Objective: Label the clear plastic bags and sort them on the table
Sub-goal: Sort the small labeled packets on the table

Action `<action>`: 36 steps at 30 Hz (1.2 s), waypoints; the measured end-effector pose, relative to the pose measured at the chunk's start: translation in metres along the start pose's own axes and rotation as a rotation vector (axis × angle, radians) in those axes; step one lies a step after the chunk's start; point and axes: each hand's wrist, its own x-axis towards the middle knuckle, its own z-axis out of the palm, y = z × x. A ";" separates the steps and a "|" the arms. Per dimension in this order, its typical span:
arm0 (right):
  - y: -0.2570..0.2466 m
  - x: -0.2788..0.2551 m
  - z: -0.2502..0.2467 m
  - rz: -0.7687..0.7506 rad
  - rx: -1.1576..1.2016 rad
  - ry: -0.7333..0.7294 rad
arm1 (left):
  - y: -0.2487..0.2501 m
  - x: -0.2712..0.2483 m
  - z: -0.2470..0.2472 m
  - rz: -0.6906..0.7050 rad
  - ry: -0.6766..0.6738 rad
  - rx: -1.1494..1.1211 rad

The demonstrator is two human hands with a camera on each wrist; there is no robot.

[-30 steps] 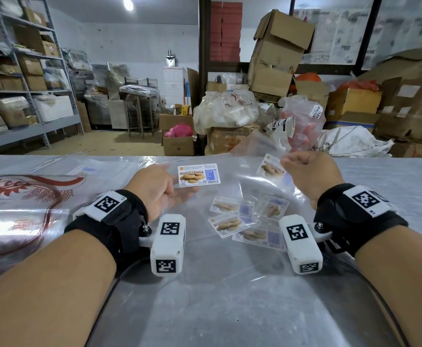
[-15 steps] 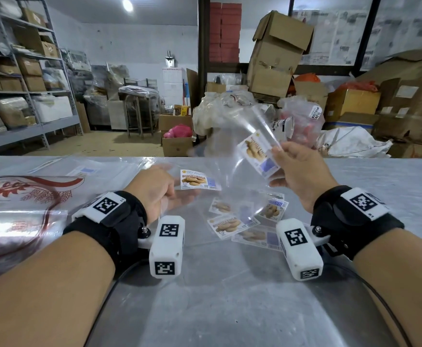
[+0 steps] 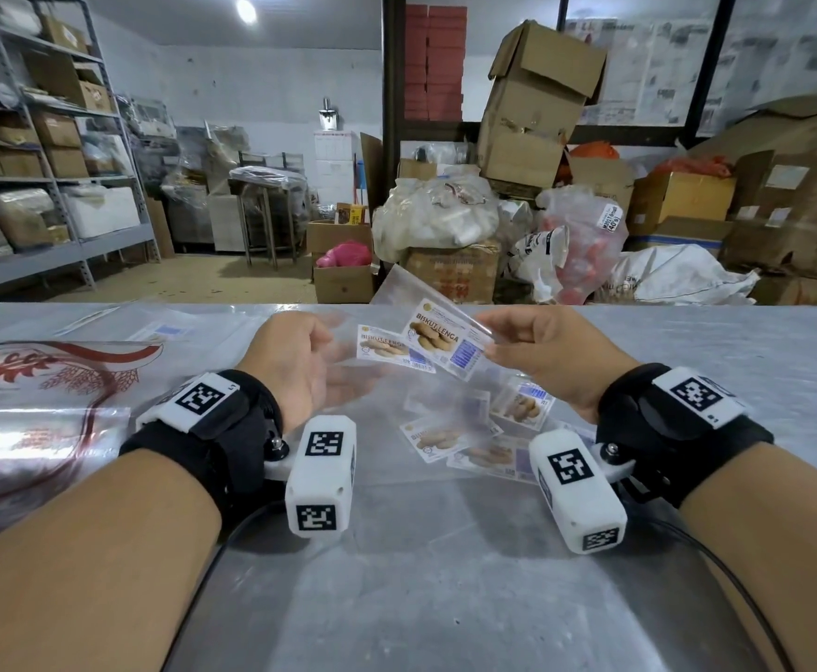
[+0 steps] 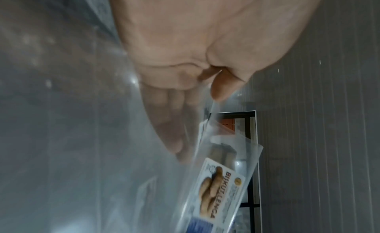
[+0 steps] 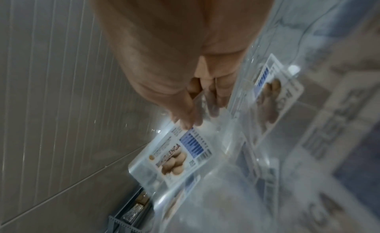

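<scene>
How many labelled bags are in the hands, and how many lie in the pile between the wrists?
Held bags, one in the left hand, one in the right hand: 2
Pile bags on the table: 4
Total: 6

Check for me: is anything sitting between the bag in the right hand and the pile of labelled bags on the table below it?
Nothing visible blocks it. The right hand holds the labelled bag in the air, and the pile of labelled bags lies on the table just below, toward the person. The left hand sits off to the side, gripping its own bag.
</scene>
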 end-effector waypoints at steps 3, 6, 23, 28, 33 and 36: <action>0.001 0.001 -0.001 0.066 -0.029 0.047 | 0.001 0.000 0.001 -0.027 -0.039 0.068; 0.002 0.001 0.000 0.102 -0.083 0.004 | -0.002 0.004 0.002 -0.020 -0.050 0.132; -0.002 0.001 0.002 0.165 -0.028 0.075 | 0.000 0.005 0.001 0.055 -0.119 0.066; -0.004 -0.001 0.002 0.139 -0.072 0.069 | 0.000 0.003 0.004 0.055 -0.178 0.180; -0.003 0.002 0.000 0.202 -0.141 0.155 | 0.002 0.005 0.004 0.106 -0.095 0.088; -0.003 -0.002 -0.006 0.301 -0.371 0.011 | 0.004 0.010 0.000 0.174 0.005 -0.018</action>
